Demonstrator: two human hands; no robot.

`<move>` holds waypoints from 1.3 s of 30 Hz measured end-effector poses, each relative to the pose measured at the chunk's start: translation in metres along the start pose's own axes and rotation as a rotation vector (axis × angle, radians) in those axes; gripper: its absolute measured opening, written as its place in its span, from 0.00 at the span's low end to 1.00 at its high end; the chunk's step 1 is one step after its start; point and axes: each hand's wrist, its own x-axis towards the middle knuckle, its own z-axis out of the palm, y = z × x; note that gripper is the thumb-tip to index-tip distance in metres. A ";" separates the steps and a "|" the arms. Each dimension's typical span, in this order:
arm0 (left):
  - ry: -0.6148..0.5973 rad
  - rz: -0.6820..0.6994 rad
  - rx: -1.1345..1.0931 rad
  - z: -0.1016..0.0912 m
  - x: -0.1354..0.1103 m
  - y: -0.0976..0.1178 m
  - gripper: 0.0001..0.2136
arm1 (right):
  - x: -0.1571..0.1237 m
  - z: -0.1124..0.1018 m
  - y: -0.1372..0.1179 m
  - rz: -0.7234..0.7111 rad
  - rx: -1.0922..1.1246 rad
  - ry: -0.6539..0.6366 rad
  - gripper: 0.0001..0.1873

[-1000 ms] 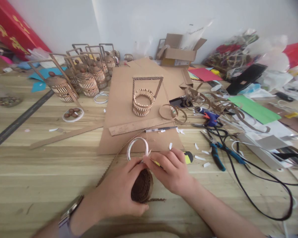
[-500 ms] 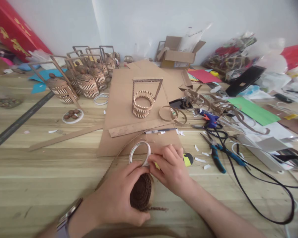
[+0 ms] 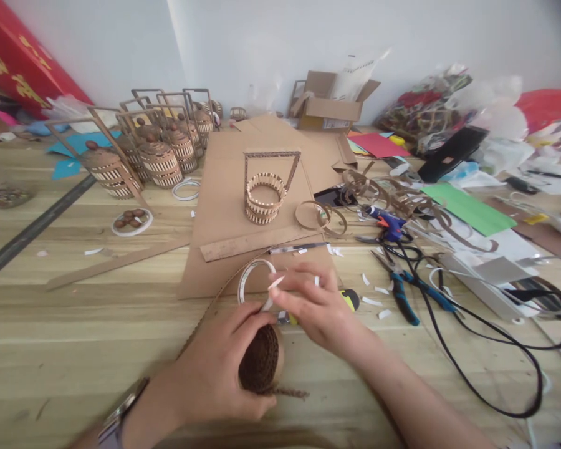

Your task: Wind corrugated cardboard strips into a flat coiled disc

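Observation:
My left hand (image 3: 210,362) curls around a brown coil of rolled corrugated cardboard strip (image 3: 260,358). A loose end pokes out at its lower right, and a long tail runs up along the left. Just beyond my left fingertips stands a white ring-shaped tape roll (image 3: 244,284), partly hidden by my hands. My right hand (image 3: 320,308) pinches a small white strip (image 3: 277,284) between thumb and fingers, above the coil. A yellow-and-black cutter (image 3: 350,299) lies partly covered under my right hand.
A small slatted basket with a handle (image 3: 264,202) stands on a cardboard sheet (image 3: 219,162). Finished lidded baskets (image 3: 159,162) crowd the back left. Pliers (image 3: 404,293), a blue glue gun (image 3: 390,226), black cable (image 3: 437,362) and paper scraps lie right. A pen (image 3: 299,247) lies in front.
My right hand has lifted slightly away from my left fingertips, and a white strip now shows in its pinch. The left hand keeps its hold on the coil; the view has shifted slightly.

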 end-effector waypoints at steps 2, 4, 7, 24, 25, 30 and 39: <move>-0.017 0.063 0.023 0.001 0.000 -0.001 0.38 | -0.002 0.004 -0.004 -0.068 -0.013 -0.091 0.29; -0.019 0.111 0.044 0.003 -0.001 -0.002 0.37 | -0.004 0.005 -0.003 -0.049 -0.056 -0.116 0.30; 0.057 0.147 0.048 0.005 -0.004 -0.004 0.34 | -0.006 0.006 0.008 -0.019 -0.167 -0.142 0.31; 0.296 -0.101 -0.277 0.006 0.000 -0.014 0.33 | -0.005 0.002 -0.027 0.302 0.734 0.054 0.37; 0.286 -0.090 -0.280 0.006 0.000 -0.013 0.33 | -0.005 0.004 -0.028 0.312 0.733 0.065 0.35; 0.220 -0.020 -0.271 0.003 0.000 -0.009 0.31 | -0.005 0.012 -0.031 0.321 0.721 0.098 0.34; 0.242 -0.018 -0.302 0.009 0.001 -0.011 0.35 | -0.008 0.016 -0.032 0.306 0.676 0.112 0.33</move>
